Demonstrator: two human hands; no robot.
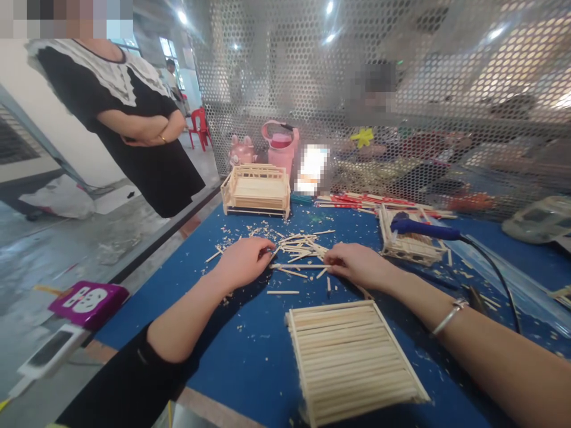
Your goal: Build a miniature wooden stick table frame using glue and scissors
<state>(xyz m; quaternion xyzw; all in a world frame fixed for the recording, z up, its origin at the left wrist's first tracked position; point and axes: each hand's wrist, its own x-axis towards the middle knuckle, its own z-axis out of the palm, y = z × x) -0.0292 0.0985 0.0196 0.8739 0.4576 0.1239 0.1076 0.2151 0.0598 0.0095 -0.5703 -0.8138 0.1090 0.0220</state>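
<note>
My left hand (245, 261) is at the left side of a pile of thin wooden sticks (301, 246), its fingers curled and pinching at the end of a stick. On the pile's right side, my right hand (357, 266) has its fingers closed at the end of a longer wooden stick (298, 267) that lies level between both hands; the exact grip is partly hidden. Nearer to me lies a flat panel of sticks (352, 356) set side by side within a frame. One loose stick (283, 292) rests on the blue table in front of the pile.
A small stick-built bench (256, 189) stands at the back left, before a pink watering can (282, 151). A blue-handled glue gun (423, 229) lies on another stick frame (408, 246), its cord trailing right. Red-marked sticks (357, 201) lie behind. A person (134, 131) stands left with folded arms.
</note>
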